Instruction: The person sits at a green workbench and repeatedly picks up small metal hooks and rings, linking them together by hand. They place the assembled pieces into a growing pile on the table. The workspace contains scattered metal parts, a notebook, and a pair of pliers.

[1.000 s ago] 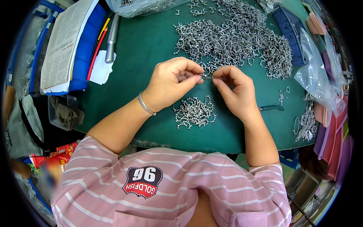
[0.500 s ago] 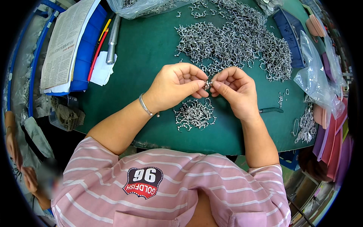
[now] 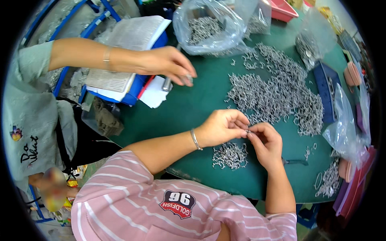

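Observation:
My left hand (image 3: 223, 127) and my right hand (image 3: 267, 143) meet over the green table. Both are closed in a pinch on a small silvery metal piece (image 3: 248, 131), mostly covered by the fingertips. Just below them lies a small heap of curved silvery metal pieces (image 3: 230, 156). Beyond the hands spreads a much larger pile of similar open-ring pieces (image 3: 265, 94). Dark-handled pliers (image 3: 295, 162) rest beside my right wrist.
A co-worker's hand (image 3: 171, 66) reaches in from the left with a small shiny thing, blurred. Beneath it are a blue bin (image 3: 132, 96) with newspaper and white paper (image 3: 152, 94). A plastic bag of pieces (image 3: 205, 30) stands behind; a dark blue box (image 3: 327, 92) sits right.
The view has swung left, so the table appears lower and further right. A co-worker's arm has come in over the newspaper. My hands stay pinched together on a small metal piece.

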Motion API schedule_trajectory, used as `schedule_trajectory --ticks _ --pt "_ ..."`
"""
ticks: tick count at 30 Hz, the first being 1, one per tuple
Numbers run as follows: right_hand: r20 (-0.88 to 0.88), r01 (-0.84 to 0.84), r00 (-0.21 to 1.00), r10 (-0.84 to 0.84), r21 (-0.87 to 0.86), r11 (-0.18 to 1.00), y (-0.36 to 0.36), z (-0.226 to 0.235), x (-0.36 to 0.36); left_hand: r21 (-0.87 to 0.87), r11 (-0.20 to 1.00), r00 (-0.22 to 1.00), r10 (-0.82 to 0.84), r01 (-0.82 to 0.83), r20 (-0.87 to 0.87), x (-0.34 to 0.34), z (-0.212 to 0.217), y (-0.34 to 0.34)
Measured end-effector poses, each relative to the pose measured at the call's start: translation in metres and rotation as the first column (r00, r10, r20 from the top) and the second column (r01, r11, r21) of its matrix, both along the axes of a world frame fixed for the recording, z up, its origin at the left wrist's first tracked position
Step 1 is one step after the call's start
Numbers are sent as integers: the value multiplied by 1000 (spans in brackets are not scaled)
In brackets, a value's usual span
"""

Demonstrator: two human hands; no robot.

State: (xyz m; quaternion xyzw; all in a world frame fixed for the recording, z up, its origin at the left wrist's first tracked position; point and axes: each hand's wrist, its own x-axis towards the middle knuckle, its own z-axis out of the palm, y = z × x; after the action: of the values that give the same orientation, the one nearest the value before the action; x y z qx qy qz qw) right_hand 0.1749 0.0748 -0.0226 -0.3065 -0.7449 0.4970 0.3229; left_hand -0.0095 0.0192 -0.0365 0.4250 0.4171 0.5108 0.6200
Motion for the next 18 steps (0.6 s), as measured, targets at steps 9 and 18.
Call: schedule_trajectory --ticks 9,18 --pt "-25 -42 999 45 117 992 1 4 -5 18 1000 986 -9 12 -167 -5 8 -4" --pt "-24 154 988 -153 165 974 16 11 -20 228 970 809 67 85 -584 -4 11 -2"
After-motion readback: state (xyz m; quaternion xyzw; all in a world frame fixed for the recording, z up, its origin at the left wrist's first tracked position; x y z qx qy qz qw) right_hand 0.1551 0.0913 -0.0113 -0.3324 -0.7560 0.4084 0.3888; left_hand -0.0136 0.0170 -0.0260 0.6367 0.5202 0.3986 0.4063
